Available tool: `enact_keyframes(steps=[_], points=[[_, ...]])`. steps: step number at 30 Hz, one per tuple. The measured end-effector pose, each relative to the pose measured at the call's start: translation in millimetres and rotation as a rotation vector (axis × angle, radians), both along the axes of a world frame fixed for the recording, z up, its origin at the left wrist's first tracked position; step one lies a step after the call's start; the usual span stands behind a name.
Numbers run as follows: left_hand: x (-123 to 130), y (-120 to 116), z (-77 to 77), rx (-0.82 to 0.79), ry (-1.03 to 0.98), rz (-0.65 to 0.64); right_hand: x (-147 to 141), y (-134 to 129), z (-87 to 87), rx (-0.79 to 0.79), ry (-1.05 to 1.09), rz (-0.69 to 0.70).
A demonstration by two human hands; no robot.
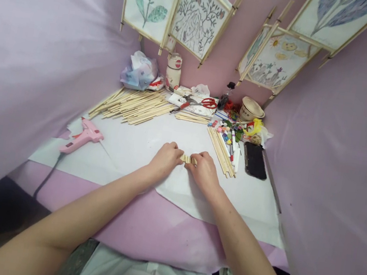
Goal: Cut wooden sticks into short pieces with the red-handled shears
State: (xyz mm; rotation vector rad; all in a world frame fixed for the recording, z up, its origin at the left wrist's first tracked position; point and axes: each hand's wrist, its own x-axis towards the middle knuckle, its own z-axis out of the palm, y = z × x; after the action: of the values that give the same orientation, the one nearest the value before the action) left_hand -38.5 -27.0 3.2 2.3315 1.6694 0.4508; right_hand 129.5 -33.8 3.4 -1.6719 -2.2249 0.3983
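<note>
Nearest the camera, two bare forearms reach up from 6 o'clock onto the tabletop [134, 146], which is covered by a white sheet over a pink cloth. The left hand [165, 158] and the right hand [203, 170] meet at the centre of the sheet, knuckles up. Between them lies a small bundle of short sticks [188, 159], flat on the paper. Each hand's grip is curled and pinching one end of that bundle, the left from 9 o'clock, the right from 3 o'clock; the fingertips are tucked under and cannot be seen.

At 9 o'clock from the hands, well apart, a pink glue gun [82, 137] lies on its side, with its dark cord running off the near edge. At 2 o'clock, just beside the right hand, a row of long thin sticks [221, 151] lies next to some markers [234, 147], and a black phone [254, 160] rests face up beyond them.

Farther back, at 11 o'clock, a big pile of long sticks [133, 104] fans out. Red-handled scissors [200, 103] lie at 12 o'clock, near a cream bowl [251, 109] and a white bottle [173, 71]. No writing on any of these can be read.

On the pink wall hang framed drawings [197, 18] of leaves and flowers.
</note>
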Motion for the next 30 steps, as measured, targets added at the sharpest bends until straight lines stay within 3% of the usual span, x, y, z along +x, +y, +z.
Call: enact_keyframes(steps=[18,24,30], points=[[8.3,16.5,-10.5,0.029,-0.006,-0.033,-10.2,18.7,-8.9,0.032,-0.015,-0.024],[7.6,37.6,-14.7,0.045,-0.014,-0.043,-11.7,39.9,-13.5,0.045,-0.018,-0.026],[5.5,74.6,-14.5,0.054,-0.023,-0.069,-13.2,73.0,-12.0,0.053,-0.037,-0.042]])
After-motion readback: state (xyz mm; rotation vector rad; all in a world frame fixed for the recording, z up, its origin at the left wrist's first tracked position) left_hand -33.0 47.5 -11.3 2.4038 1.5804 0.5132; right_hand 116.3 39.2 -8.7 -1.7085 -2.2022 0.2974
